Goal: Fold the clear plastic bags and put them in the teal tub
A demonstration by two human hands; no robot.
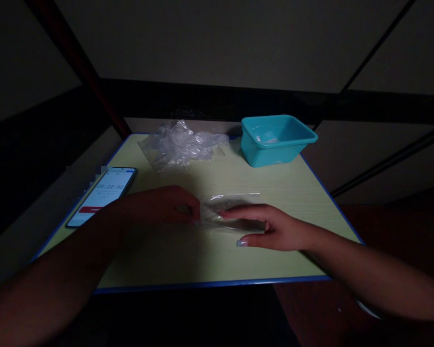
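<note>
A clear plastic bag (pixel 211 212) lies flat near the middle of the table, between my two hands. My left hand (pixel 169 205) is closed, thumb and fingers pinched at the bag's left end. Over the right part of the bag, my right hand (pixel 267 226) has its fingers stretched out, the fingertips touching or just above the plastic. Its thumb is held apart from the fingers, nearer the table's front edge. Shadow from the left arm darkens the tabletop around the left hand.
Crumpled clear plastic bags (pixel 183 144) are heaped at the back left. A turquoise bin (pixel 271 149) stands at the back right with something pale inside. A lit phone (pixel 106 195) lies at the left edge of the blue-rimmed table (pixel 217 260). Behind is a wall.
</note>
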